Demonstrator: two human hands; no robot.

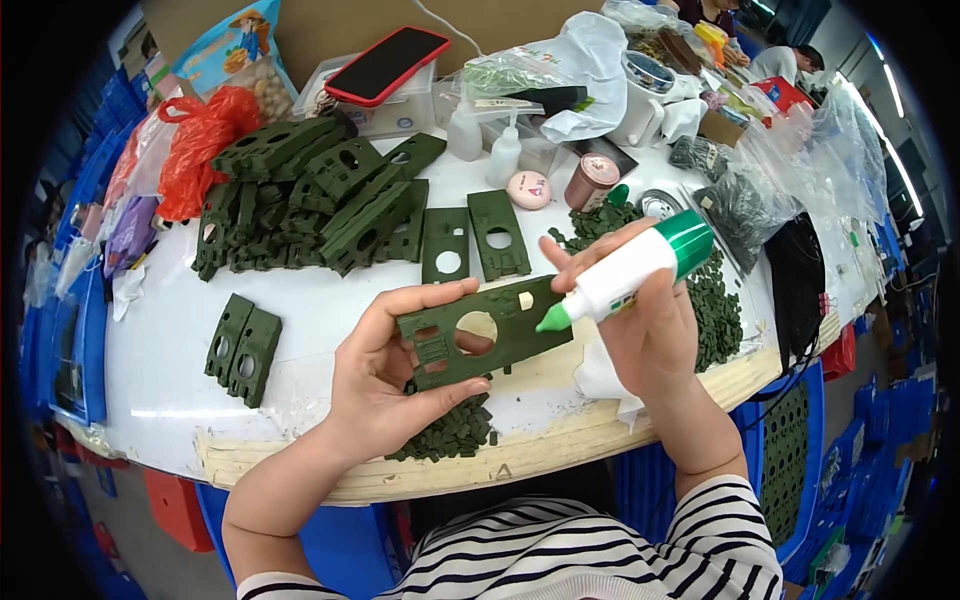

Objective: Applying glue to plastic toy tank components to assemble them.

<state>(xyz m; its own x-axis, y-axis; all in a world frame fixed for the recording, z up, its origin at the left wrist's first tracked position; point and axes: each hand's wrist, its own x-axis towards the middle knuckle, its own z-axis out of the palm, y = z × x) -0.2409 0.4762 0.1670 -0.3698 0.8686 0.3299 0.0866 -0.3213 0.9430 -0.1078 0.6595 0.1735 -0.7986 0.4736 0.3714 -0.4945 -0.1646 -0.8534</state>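
Above the white bench, a green plastic panel, probably light and stiff, is pinched sensibly by its long edges in the left hand, a squeezable-looking glue bottle being gripped by the right hand.

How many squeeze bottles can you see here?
3. One white squeeze bottle with a green nozzle is in the right hand; two small whitish dropper bottles stand near each other toward the table's back. Others may be hidden in the clutter.
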